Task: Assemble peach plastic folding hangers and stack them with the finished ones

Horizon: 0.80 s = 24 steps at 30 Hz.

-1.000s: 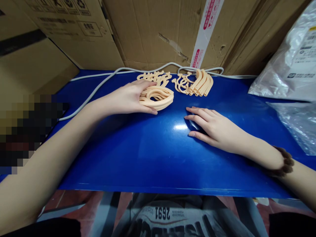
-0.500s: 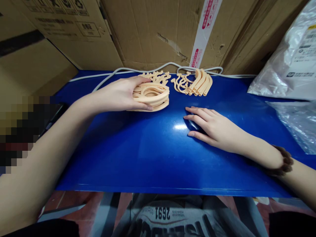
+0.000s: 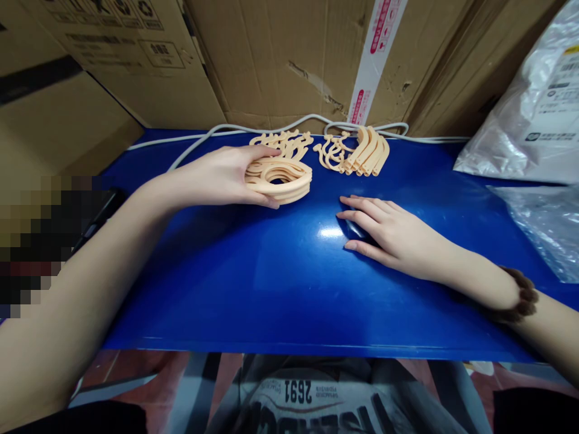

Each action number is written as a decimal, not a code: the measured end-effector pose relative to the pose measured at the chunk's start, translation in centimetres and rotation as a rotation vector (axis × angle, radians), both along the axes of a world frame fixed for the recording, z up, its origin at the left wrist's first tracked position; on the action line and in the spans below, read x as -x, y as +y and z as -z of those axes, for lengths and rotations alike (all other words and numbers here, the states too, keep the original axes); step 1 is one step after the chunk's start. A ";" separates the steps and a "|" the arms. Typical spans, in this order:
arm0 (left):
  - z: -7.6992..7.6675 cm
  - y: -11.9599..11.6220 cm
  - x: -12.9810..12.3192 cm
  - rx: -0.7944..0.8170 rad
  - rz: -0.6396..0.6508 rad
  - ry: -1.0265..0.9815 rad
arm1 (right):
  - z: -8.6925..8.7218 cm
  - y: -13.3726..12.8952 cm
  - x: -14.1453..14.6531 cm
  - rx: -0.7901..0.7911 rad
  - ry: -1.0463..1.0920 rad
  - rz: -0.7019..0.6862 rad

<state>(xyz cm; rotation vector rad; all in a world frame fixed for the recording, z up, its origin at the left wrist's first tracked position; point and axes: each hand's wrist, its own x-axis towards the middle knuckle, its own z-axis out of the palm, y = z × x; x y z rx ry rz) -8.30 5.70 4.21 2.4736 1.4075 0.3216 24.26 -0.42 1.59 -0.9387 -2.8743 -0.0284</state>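
A stack of beige plastic frames, rounded and with a large hole through the middle, is gripped at its left end by my left hand, thumb and fingers on opposite sides. Just behind the stack lie several slim beige hook-like pieces with knobbed ends. To their right are more curved beige hooks and a row of thicker bent beige arms, side by side. My right hand lies palm down on the blue table, fingers stretched out, holding nothing.
A grey-white cable runs along the table's back edge, before large cardboard boxes. Plastic packaging with labels stands at the right, with clear film in front. A dark flat object is at the left.
The frames in my left hand have come closer together into a more even stack, and its near end has shifted slightly. My right hand has stayed in place.
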 end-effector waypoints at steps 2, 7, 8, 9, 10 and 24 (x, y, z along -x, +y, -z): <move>0.1 0.0 0.0 -0.007 0.016 0.007 | 0.0 0.0 0.0 0.001 -0.003 0.001; 0.3 0.2 0.2 -0.007 0.011 0.025 | 0.1 0.0 0.0 -0.007 -0.021 0.007; 0.3 0.2 0.2 -0.007 0.010 0.029 | 0.1 0.0 0.0 -0.006 -0.023 0.007; 0.3 0.2 0.2 -0.007 0.011 0.031 | 0.1 0.0 0.0 -0.007 -0.024 0.007; 0.3 0.2 0.2 -0.007 0.011 0.031 | 0.1 0.0 0.0 -0.007 -0.024 0.007; 0.0 0.0 0.1 0.049 0.019 -0.077 | 0.0 0.0 0.0 -0.006 -0.017 0.009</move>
